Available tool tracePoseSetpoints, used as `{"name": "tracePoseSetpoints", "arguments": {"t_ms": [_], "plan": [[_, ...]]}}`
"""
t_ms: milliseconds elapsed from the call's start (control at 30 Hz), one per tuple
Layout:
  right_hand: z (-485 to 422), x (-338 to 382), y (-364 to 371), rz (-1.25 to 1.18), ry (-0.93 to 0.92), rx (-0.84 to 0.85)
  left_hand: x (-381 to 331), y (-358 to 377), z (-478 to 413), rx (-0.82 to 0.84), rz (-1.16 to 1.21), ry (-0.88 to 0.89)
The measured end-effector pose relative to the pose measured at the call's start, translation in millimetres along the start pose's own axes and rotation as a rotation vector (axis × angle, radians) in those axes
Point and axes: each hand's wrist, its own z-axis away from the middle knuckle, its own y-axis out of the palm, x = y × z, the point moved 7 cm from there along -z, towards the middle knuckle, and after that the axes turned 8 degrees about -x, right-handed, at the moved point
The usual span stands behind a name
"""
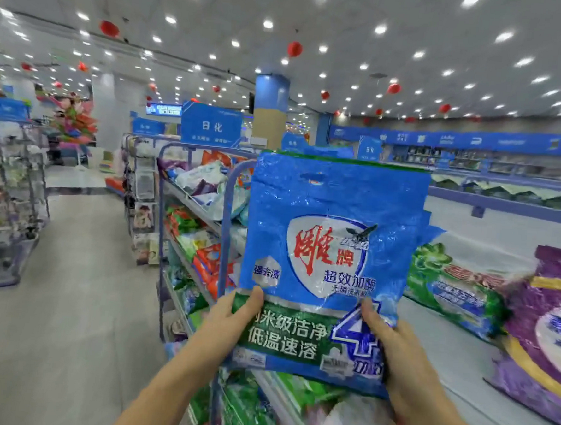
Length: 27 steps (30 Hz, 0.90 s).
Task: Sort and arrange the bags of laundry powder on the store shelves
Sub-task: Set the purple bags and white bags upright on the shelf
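Blue bag (332,248): held upright and clear of the shelving, with the printed face turned toward the camera.
Left hand (233,321): clamped on the lower left corner of the blue bag, with the thumb laid across the front.
Right hand (392,347): clamped on the lower right edge of the blue bag, with the thumb on the front.
Behind the bag: further blue and green film edges are seen at the top and right. Whether a second bag is carried cannot be told.
Top shelf (460,364): a green bag (458,289) and a purple bag (548,327) are laid flat side by side, to the right of the held bag.
Lower shelves (194,207): mixed bags are piled in several colours.
Step in hand: judged to be the carry phase. The bag is lifted but not yet placed.
Next move: a place among matching bags is to be chosen, or the bare part of the top shelf beside the green bag. The bag is to be lowered flat and released only once it is supported.
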Motion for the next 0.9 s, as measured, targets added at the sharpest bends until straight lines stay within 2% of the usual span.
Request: {"name": "tracePoseSetpoints", "arguments": {"t_ms": [167,233,300,400,533,600,733,800,900], "plan": [[-80.5,41.4,-12.2,0.016,-0.116,-0.173,-26.6,59.1,-94.9,0.251,0.101,0.106],[-107.0,57.7,-29.1,0.017,-0.175,-0.262,-35.9,79.5,-129.5,0.312,0.125,0.225],[-128.6,73.8,-49.7,0.023,-0.230,-0.378,-37.5,90.0,-164.6,0.332,0.029,0.344],[-154.4,94.2,-82.4,0.020,-0.315,-0.570,-35.1,101.8,-214.9,0.427,-0.330,0.591],[-179.3,106.3,-107.9,0.049,-0.362,-0.749,-3.7,145.7,-254.3,0.835,-1.073,0.966],[-186.9,106.1,-115.3,0.053,-0.369,-0.816,7.6,161.6,-266.5,1.014,-1.254,1.060],[-190.5,98.8,-123.2,0.086,-0.391,-0.938,6.3,162.7,-285.3,1.255,-1.194,1.216],[-187.9,92.5,-124.7,0.093,-0.406,-0.982,6.8,154.1,-296.7,1.247,-1.127,1.349],[-184.6,84.1,-123.8,0.096,-0.408,-1.045,5.8,142.1,-304.6,1.142,-1.025,1.500]]}}
